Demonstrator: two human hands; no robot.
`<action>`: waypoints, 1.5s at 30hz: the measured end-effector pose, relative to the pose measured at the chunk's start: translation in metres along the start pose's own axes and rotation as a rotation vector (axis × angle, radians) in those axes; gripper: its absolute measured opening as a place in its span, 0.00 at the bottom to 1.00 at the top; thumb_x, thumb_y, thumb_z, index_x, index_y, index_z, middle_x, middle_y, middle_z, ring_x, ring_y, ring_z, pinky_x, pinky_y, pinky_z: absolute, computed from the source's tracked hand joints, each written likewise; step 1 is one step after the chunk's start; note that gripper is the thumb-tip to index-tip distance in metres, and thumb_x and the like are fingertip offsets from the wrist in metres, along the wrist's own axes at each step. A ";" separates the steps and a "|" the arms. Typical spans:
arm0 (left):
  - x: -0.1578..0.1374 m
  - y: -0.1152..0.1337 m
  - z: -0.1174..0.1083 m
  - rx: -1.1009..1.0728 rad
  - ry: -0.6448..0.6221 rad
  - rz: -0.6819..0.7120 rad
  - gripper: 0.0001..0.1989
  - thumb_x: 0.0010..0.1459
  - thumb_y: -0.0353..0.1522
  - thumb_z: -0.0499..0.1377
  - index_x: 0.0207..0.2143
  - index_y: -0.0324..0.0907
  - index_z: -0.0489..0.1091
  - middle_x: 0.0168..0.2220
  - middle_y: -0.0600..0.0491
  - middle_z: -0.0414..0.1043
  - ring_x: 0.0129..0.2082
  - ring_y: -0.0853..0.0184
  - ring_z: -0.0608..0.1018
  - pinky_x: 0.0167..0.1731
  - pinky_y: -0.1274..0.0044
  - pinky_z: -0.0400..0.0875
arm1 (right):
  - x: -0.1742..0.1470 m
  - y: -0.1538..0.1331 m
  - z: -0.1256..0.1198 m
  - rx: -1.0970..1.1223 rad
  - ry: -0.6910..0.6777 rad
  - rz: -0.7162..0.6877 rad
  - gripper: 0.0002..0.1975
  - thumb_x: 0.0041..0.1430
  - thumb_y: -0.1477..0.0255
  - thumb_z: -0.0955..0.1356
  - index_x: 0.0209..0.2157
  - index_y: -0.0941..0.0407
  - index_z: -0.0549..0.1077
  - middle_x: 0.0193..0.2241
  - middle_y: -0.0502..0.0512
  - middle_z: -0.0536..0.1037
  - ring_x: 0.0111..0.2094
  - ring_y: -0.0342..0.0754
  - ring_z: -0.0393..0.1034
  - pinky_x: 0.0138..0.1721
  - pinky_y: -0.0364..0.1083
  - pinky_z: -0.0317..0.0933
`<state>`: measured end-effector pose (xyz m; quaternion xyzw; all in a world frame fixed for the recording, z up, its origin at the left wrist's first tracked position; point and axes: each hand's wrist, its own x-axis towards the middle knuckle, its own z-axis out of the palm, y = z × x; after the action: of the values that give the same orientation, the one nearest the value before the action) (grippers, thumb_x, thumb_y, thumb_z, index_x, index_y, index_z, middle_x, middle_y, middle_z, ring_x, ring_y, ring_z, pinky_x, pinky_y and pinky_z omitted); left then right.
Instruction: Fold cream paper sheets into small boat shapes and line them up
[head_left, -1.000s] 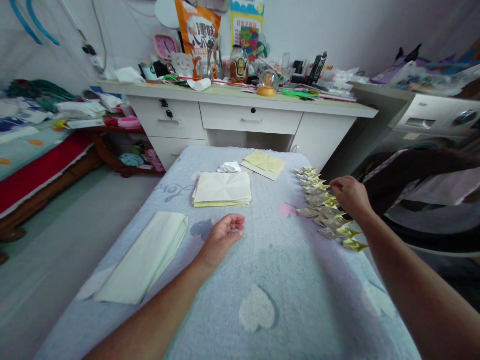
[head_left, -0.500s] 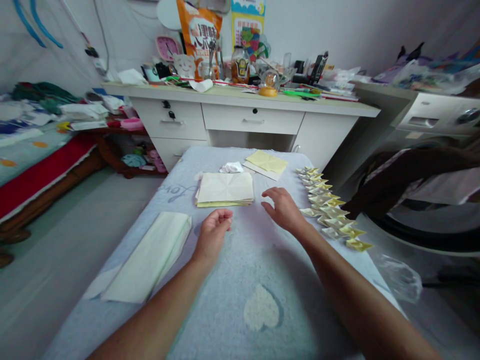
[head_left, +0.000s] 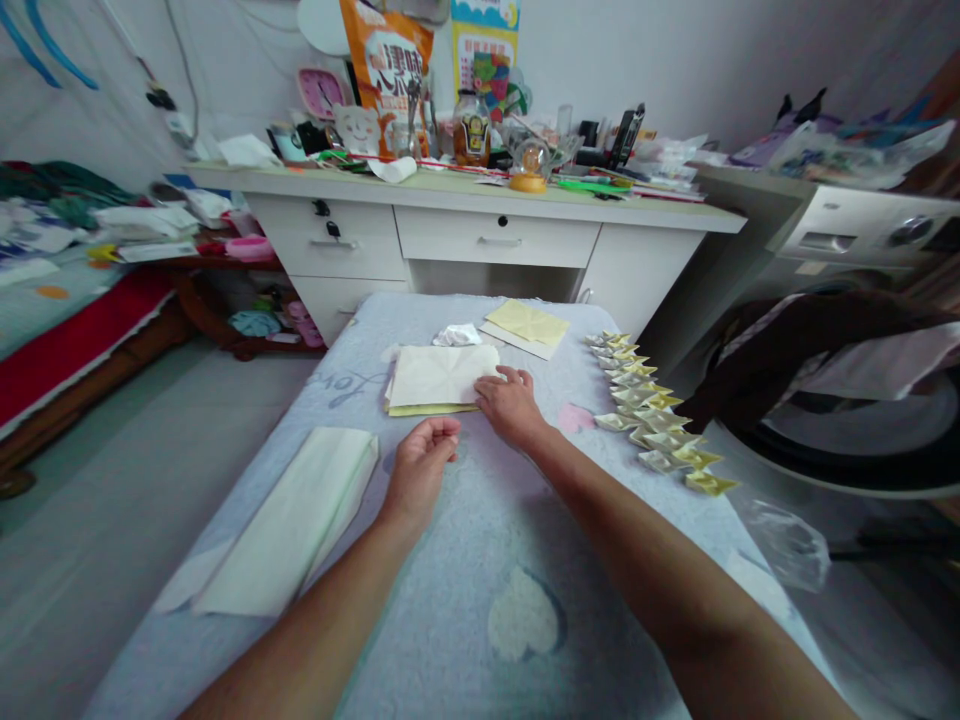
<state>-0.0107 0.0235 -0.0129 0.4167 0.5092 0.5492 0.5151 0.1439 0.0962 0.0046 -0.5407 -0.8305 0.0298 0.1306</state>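
A stack of creased paper sheets [head_left: 439, 375], white on top with yellow at its lower edge, lies on the cloth-covered table [head_left: 480, 560]. My right hand [head_left: 510, 405] reaches over the stack's right edge, fingers outstretched and touching the top sheet. Just below the stack is my left hand [head_left: 421, 465], its fingers curled together with nothing visible in them. Behind the stack sits a crumpled white tissue [head_left: 457, 335]. To its right lie a few loose yellow and white sheets [head_left: 529, 325].
Rows of small folded paper boats [head_left: 652, 410] line the table's right side. A long folded pale sheet bundle [head_left: 289, 520] lies at the left. Beyond stands a cluttered white desk [head_left: 495, 225]; a washing machine [head_left: 847, 235] is at the right.
My right hand has moved left from beside the paper stack onto its right edge. My left hand has stayed nearly in place. The view has shifted slightly.
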 end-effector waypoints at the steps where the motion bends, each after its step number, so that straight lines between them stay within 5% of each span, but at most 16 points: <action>1: 0.000 0.000 0.000 0.001 -0.003 -0.002 0.10 0.46 0.31 0.61 0.34 0.40 0.72 0.30 0.54 0.70 0.29 0.70 0.70 0.28 0.79 0.64 | 0.000 0.000 0.001 -0.006 0.005 -0.003 0.12 0.64 0.70 0.61 0.46 0.55 0.72 0.52 0.58 0.73 0.61 0.61 0.52 0.56 0.63 0.42; 19: 0.000 0.000 0.000 -0.009 -0.022 -0.001 0.10 0.46 0.31 0.61 0.34 0.40 0.72 0.30 0.54 0.70 0.29 0.70 0.70 0.28 0.79 0.64 | 0.001 -0.006 0.004 -0.081 0.115 -0.099 0.14 0.64 0.76 0.59 0.36 0.57 0.76 0.37 0.57 0.79 0.55 0.55 0.58 0.59 0.61 0.35; 34: 0.000 0.001 0.003 -0.054 -0.028 -0.022 0.11 0.47 0.33 0.62 0.35 0.40 0.72 0.30 0.53 0.70 0.30 0.69 0.71 0.31 0.77 0.66 | -0.002 -0.016 -0.023 -0.001 0.188 -0.114 0.11 0.63 0.74 0.61 0.34 0.57 0.74 0.35 0.58 0.76 0.44 0.53 0.63 0.50 0.51 0.49; 40: 0.001 -0.003 0.003 -0.103 -0.004 0.013 0.20 0.46 0.31 0.64 0.44 0.45 0.67 0.45 0.51 0.69 0.44 0.66 0.73 0.40 0.75 0.69 | -0.036 -0.015 -0.058 0.319 0.370 -0.040 0.08 0.61 0.74 0.61 0.35 0.55 0.71 0.34 0.55 0.76 0.38 0.49 0.67 0.41 0.45 0.58; 45: -0.003 0.002 0.005 -0.208 -0.096 0.052 0.25 0.48 0.32 0.65 0.49 0.48 0.64 0.52 0.50 0.67 0.52 0.65 0.71 0.49 0.73 0.66 | -0.067 -0.005 -0.071 0.897 0.403 0.187 0.06 0.58 0.67 0.66 0.30 0.55 0.68 0.25 0.48 0.71 0.28 0.44 0.65 0.29 0.42 0.56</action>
<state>-0.0060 0.0217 -0.0102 0.3997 0.4133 0.5917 0.5650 0.1828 0.0272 0.0614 -0.4984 -0.6423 0.2904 0.5047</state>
